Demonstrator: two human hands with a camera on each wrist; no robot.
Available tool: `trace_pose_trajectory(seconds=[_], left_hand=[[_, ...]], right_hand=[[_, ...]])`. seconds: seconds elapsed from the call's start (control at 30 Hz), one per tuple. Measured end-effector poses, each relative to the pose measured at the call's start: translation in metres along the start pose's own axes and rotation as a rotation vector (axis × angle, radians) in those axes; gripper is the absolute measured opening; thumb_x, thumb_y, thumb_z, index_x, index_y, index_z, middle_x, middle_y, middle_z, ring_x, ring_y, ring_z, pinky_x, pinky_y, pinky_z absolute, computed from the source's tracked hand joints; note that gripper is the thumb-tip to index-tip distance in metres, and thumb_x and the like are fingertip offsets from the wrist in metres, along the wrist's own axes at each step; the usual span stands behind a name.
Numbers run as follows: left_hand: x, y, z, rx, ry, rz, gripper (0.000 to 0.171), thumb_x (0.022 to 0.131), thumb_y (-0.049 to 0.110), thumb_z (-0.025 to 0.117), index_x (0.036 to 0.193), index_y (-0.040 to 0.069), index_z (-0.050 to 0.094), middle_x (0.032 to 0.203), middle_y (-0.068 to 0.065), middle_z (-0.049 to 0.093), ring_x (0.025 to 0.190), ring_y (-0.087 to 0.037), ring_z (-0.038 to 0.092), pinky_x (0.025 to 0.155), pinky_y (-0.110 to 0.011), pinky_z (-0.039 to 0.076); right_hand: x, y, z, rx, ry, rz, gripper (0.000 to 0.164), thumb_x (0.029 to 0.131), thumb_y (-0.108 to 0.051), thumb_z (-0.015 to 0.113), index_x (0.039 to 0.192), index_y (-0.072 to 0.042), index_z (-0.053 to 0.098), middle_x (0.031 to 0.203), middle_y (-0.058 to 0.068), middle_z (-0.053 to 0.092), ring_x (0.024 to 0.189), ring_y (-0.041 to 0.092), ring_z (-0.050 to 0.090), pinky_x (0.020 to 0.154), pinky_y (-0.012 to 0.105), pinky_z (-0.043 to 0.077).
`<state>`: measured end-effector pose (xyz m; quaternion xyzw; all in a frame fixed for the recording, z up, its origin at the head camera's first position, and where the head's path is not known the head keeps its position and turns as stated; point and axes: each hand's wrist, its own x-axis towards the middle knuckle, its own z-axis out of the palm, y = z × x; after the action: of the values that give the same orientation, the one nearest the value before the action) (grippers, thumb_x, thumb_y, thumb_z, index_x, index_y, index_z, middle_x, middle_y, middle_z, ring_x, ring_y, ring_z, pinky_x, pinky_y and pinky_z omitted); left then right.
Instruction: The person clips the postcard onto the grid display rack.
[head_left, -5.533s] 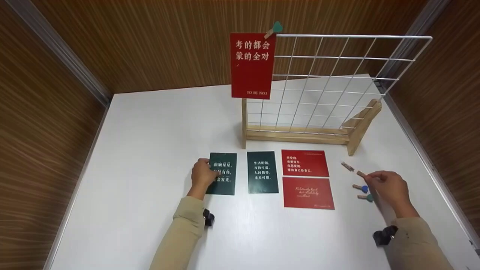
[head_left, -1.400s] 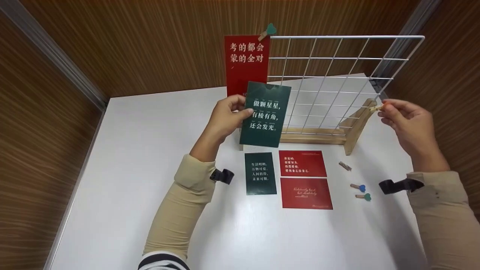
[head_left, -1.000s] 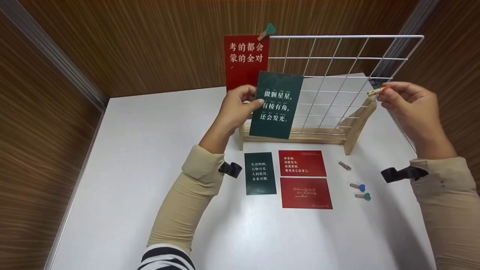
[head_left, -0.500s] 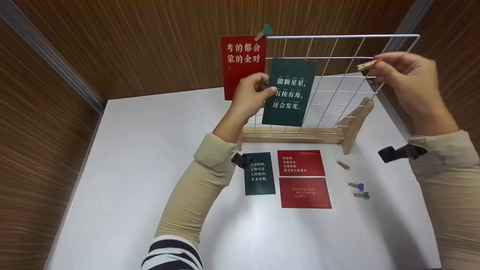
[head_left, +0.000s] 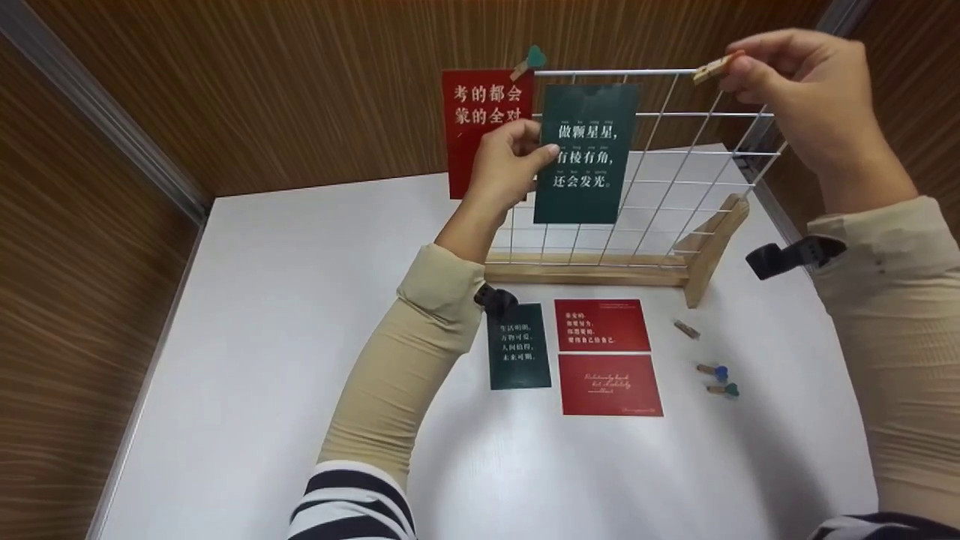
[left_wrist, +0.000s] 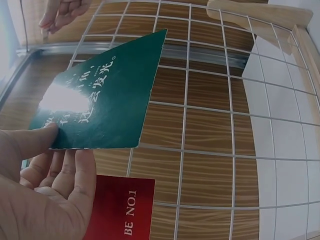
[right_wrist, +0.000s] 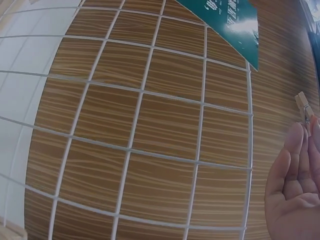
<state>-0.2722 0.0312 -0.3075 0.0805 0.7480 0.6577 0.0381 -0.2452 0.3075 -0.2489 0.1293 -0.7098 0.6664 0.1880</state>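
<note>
My left hand pinches a dark green card with white lettering by its left edge, thumb in front and fingers behind. The card stands upright before the white wire grid, its top a little below the grid's top bar. In the left wrist view the green card slants over the mesh. Up at the right, my right hand pinches a small wooden clothespin with an orange end, level with the top bar. The right wrist view shows this clothespin beside the grid's edge.
A red card hangs at the grid's left, held by a green-heart clothespin. The grid's wooden base stands behind another green card and two red cards on the table. Several clothespins lie at the right.
The left hand has picked the green card off the table and lifted it up to the grid. The right hand has taken a clothespin from the table and raised it to the top bar.
</note>
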Motion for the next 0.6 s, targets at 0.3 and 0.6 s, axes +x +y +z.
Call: trace_pose_trajectory(seconds=[0.3,0.6], left_hand=[[0.004,0.005,0.004,-0.024,0.009,-0.050,0.026,0.089,0.010,0.067,0.115,0.009,0.064,0.097,-0.004,0.064,0.090,-0.013,0.059,0.067,-0.024,0.055],[0.005,0.003,0.005,-0.045,0.016,-0.072,0.020,0.089,0.008,0.067,0.108,0.007,0.064,0.096,-0.005,0.062,0.088,-0.014,0.059,0.064,-0.026,0.055]], right_hand=[[0.022,-0.016,0.019,-0.269,-0.054,0.071,0.021,0.085,-0.011,0.068,0.103,-0.001,0.071,0.094,0.003,0.068,0.087,0.014,0.063,0.081,0.014,0.047],[0.042,-0.016,0.043,-0.411,-0.113,0.141,0.021,0.085,-0.022,0.069,0.100,-0.008,0.073,0.091,-0.004,0.067,0.086,0.009,0.059,0.078,0.019,0.041]])
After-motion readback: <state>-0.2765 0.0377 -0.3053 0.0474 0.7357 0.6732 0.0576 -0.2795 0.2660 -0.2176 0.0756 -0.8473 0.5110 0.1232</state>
